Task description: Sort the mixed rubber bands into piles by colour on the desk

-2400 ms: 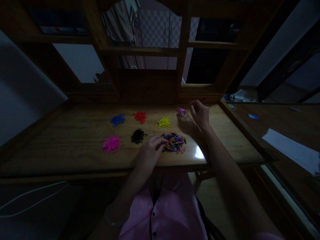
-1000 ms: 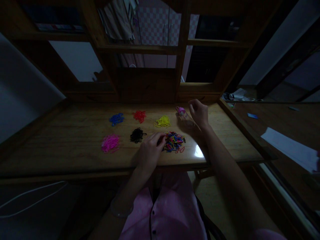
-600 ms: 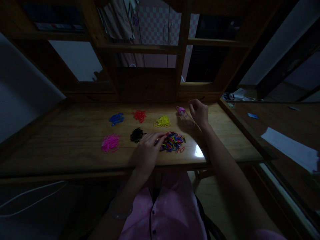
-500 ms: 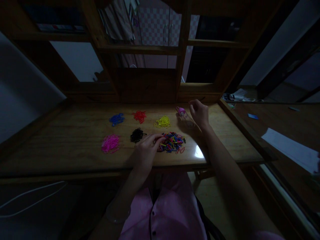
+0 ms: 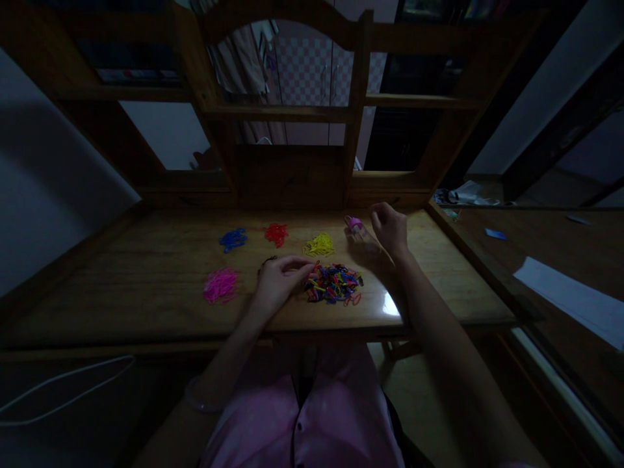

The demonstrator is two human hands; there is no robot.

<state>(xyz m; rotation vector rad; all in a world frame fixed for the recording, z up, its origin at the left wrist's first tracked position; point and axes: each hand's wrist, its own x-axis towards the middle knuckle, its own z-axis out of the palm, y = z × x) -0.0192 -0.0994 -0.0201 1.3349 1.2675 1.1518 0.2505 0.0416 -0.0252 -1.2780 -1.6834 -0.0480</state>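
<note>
My left hand (image 5: 275,285) is at the left edge of a mixed pile of small coloured rubber bands (image 5: 336,286). Its thumb and forefinger pinch together, with a red rubber band (image 5: 316,265) showing at their tips. Behind that hand, the black heap (image 5: 268,260) is mostly hidden. My right hand (image 5: 390,231) is curled closed at the back right, and nothing shows in it. Just left of it lies a clear bottle with a pink cap (image 5: 355,223).
Sorted rubber bands lie in separate heaps: blue (image 5: 233,240), red (image 5: 277,234), yellow (image 5: 320,245) and pink (image 5: 221,285). A wooden shelf unit (image 5: 292,115) rises behind the desk. On the side surface at right lie a white paper (image 5: 570,299) and a blue card (image 5: 495,234).
My left hand has drawn back left from the pile, a red rubber band now at its fingertips, and covers most of the black heap. The view has tilted slightly upward. My right hand stays put.
</note>
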